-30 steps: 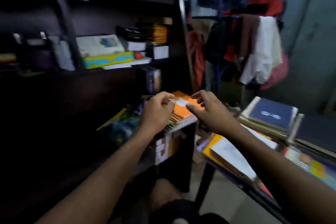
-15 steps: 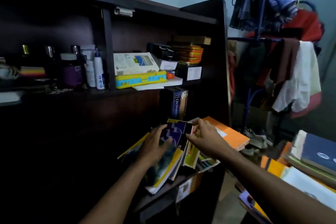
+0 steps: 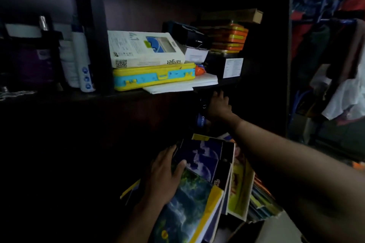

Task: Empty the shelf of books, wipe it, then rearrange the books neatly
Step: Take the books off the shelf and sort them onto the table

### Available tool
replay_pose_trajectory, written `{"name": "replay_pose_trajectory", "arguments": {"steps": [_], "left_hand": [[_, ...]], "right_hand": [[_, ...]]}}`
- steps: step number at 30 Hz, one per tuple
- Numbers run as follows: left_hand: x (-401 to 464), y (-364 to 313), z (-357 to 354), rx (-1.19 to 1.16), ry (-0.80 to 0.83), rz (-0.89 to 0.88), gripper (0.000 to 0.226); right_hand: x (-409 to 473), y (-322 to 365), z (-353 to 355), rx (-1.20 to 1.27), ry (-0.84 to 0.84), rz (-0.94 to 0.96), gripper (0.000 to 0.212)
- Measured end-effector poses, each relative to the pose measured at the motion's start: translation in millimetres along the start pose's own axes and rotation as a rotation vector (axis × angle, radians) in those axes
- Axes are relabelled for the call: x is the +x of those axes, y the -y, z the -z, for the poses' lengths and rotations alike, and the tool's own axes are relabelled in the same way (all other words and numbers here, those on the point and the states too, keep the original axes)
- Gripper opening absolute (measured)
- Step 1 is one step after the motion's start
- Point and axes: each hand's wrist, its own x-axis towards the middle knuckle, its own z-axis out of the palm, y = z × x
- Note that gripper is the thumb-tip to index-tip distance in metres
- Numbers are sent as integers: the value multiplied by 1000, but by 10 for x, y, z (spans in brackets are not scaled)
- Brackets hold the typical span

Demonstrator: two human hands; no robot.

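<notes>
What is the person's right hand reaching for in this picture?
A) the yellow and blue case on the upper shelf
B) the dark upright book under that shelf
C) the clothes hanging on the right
B: the right hand is on the dark upright book, below the yellow and blue case.

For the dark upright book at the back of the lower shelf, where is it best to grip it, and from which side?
Probably at its top edge, coming from the front. The dark upright book stands with its spine facing out, the right hand already on its upper part.
</notes>
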Motion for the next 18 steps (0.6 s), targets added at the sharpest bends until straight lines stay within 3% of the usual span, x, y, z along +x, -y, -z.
{"name": "replay_pose_trajectory", "arguments": {"steps": [6,10,13,18], "left_hand": [[-1,-23,19,-18,-25,7,76],[21,-5,54,-172,-153,25,55],[60,-13,116,-461,-279,138,55],[141,-6,485,-1020,-552,382,67]], "right_hand": [[306,161,-244,-225,-98,-13,89],[342,259,-289,-116,-9,110,85],[157,396,-354,-122,-49,224,82],[-450,787,-517,-422,-43,619,73]]}}
